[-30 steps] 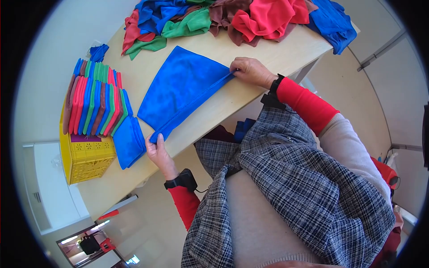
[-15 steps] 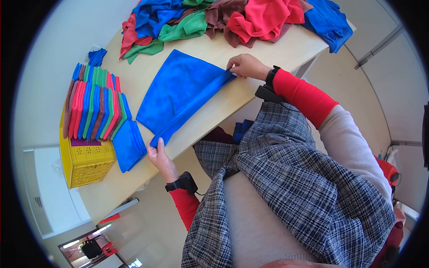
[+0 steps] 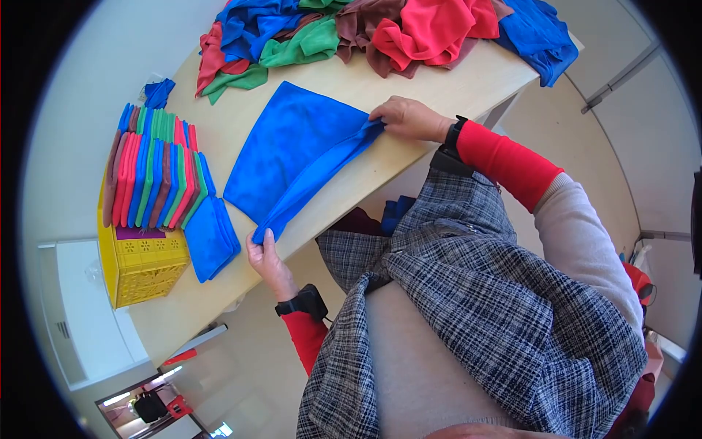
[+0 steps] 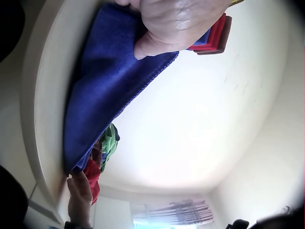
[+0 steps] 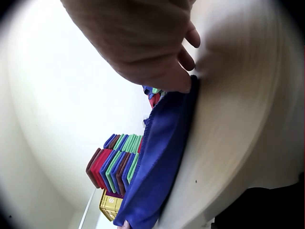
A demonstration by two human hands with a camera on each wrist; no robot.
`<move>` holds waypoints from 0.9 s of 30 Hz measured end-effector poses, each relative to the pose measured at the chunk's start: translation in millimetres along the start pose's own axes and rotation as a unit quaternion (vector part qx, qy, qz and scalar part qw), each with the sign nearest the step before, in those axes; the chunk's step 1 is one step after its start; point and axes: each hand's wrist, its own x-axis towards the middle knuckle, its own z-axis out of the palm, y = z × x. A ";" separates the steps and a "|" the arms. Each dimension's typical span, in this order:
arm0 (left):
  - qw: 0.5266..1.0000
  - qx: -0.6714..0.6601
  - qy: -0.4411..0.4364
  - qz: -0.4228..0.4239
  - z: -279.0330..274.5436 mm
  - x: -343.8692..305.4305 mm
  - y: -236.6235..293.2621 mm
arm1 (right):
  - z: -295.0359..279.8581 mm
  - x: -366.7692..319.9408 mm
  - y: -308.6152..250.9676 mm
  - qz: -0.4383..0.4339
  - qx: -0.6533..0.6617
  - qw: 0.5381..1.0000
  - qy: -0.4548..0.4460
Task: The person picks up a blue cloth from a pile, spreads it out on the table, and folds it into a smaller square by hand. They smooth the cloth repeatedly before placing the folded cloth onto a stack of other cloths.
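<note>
A blue cloth lies spread on the table, its near edge partly folded over. At the near left corner my left hand pinches the cloth, thumb on top. My right hand pinches the opposite end of that near edge. In the left wrist view the folded blue cloth stretches from the left hand to the right hand. From the right wrist, the cloth runs away from the right hand's fingertips, its stitched edge raised.
A yellow crate holds rows of folded red, green, blue and brown cloths. Folded blue cloths lie beside it. Crumpled cloths in several colours are heaped along the table's far side. The table's front edge runs close to the body.
The near edge of the blue cloth has been lifted and opened along its fold. My right hand shifted slightly at its corner; the left still pinches the other end.
</note>
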 end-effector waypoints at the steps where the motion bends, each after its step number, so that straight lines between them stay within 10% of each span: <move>1: 1.000 -0.002 0.002 0.000 0.5 0.3 -0.2 | -0.4 -3.6 -2.0 -0.024 -0.015 1.000 0.005; 27: 0.998 0.032 0.038 0.049 -9.7 24.6 12.0 | 15.8 7.8 -13.5 -0.101 -0.027 0.991 0.081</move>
